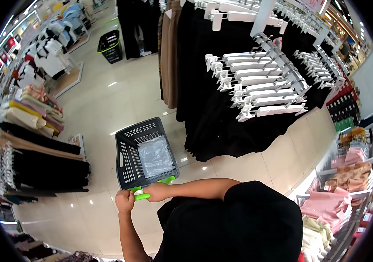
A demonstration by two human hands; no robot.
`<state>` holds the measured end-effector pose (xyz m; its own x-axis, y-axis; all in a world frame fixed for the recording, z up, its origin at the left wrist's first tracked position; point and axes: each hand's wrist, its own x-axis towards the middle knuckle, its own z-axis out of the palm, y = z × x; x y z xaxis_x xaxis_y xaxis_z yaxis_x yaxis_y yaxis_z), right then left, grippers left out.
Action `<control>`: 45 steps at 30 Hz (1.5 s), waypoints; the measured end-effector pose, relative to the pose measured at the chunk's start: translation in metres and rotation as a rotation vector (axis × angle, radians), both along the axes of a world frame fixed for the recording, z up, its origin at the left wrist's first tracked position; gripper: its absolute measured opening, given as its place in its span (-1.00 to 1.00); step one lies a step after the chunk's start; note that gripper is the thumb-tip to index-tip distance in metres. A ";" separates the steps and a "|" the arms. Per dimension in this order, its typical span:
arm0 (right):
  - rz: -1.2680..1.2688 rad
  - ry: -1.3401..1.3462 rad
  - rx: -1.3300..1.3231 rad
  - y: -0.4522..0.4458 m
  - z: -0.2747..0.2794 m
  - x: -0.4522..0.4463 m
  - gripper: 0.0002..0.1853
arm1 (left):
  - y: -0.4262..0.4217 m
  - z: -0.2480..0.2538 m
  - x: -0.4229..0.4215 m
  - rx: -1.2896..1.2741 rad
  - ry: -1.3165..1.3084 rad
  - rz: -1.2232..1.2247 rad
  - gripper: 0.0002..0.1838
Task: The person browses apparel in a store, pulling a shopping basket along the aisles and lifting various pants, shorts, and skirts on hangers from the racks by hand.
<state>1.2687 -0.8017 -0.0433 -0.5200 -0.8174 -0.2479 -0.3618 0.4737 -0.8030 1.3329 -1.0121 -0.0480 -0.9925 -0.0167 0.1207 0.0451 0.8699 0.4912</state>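
My left hand [125, 200] is closed around the left end of a bright green handle [142, 197]. Just to its right, my right hand [157, 192] grips the same handle, its forearm reaching across from the right. The handle belongs to a dark grey shopping basket [127, 146] with round holes in its walls, in front of me above the tiled floor. Inside the basket lies a flat grey-blue item in clear plastic wrap [156, 157]. Whether the basket rolls on wheels cannot be seen.
Black garments on white hangers [260, 83] fill a rack to the right. At left, another rack holds black and tan trousers [48, 170]. A second basket [110, 46] stands farther up the aisle. Folded pink clothes [324, 205] lie on shelves at lower right.
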 end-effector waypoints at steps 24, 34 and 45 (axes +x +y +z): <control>-0.332 0.245 0.248 -0.048 0.022 -0.155 -0.70 | -0.059 0.009 -0.192 0.183 -0.093 -0.236 -0.57; -0.370 0.302 0.291 -0.059 0.025 -0.188 -0.73 | -0.072 0.016 -0.230 0.278 -0.103 -0.317 -0.52; -0.382 0.321 0.309 -0.068 0.031 -0.238 -0.72 | -0.078 0.011 -0.279 0.288 -0.119 -0.307 -0.52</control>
